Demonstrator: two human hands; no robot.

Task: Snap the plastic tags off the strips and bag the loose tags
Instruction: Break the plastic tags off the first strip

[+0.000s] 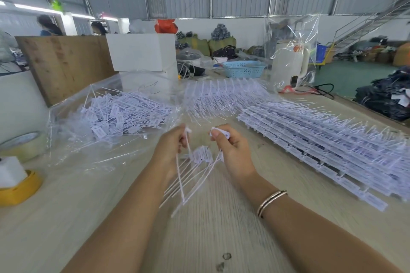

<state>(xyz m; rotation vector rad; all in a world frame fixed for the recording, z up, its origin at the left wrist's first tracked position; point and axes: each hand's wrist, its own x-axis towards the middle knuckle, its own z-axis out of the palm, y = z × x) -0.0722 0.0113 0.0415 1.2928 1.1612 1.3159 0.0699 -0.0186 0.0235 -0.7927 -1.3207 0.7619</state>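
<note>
White plastic strip [200,157] hangs between both hands above table [221,228]. Left hand [170,146] pinches strip end, right hand [230,150] pinches tag [223,133]. Risk: sharp twist flings tag clear of loose-tag bag [106,117]; dangling tails tangle.

Both forearms reaching forward, left hand [172,146] and right hand [230,150] raised, fingers curled, pinching

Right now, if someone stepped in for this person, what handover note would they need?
Left hand: grips a partly stripped strip of tags.
Right hand: pinches one tag at the strip's end.
Loose tags lie piled on the clear plastic bag, left.
Full strips are stacked on the table, right.
Done: many tags snapped off.
Left: this strip, the stack, closing the bag.
</note>
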